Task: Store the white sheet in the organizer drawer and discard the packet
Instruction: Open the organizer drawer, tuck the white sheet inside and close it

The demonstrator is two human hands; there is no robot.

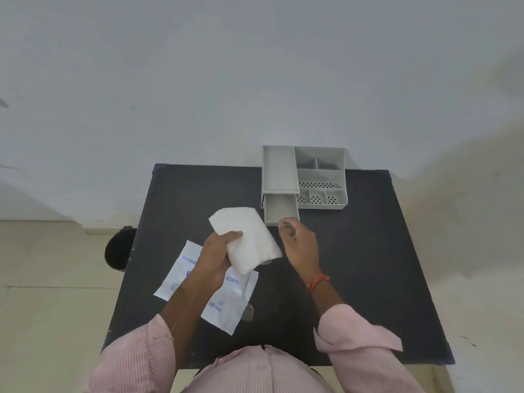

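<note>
My left hand (217,255) holds a folded white sheet (246,241) above the black table (354,265), its thumb on top of the sheet. Flat on the table beneath that arm lies the white glove packet (226,304) with blue print. The grey organizer (304,177) stands at the table's far edge. Its lower drawer (280,209) is pulled out toward me and looks empty. My right hand (300,245) is at the drawer's front edge, fingertips touching or pinching the front lip.
A dark round bin (120,248) stands on the floor just left of the table. The organizer's right part has several small open compartments (320,180). A white wall rises behind the table.
</note>
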